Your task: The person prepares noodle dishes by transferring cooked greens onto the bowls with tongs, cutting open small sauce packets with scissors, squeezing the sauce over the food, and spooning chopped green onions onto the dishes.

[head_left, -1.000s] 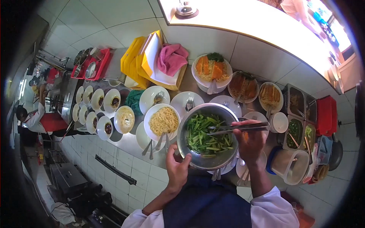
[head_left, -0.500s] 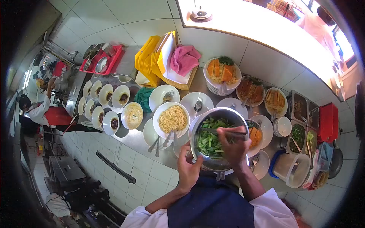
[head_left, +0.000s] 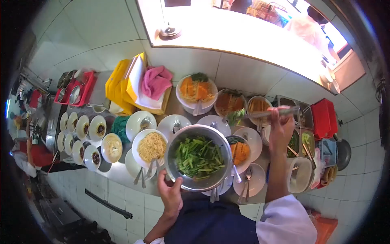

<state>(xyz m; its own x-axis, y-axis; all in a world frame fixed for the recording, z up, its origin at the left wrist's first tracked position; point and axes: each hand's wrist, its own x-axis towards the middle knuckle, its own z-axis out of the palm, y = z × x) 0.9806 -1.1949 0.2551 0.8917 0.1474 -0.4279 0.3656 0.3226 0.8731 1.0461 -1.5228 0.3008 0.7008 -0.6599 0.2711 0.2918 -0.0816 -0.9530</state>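
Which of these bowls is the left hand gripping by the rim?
The large steel bowl of cut greens: the left hand is on its near-left rim. Its bare metal sets it apart from the white bowls around.

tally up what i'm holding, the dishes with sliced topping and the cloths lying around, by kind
metal bowl: 1
tongs: 1
dishes with sliced topping: 4
pink cloth: 1
green cloth: 1
total: 8
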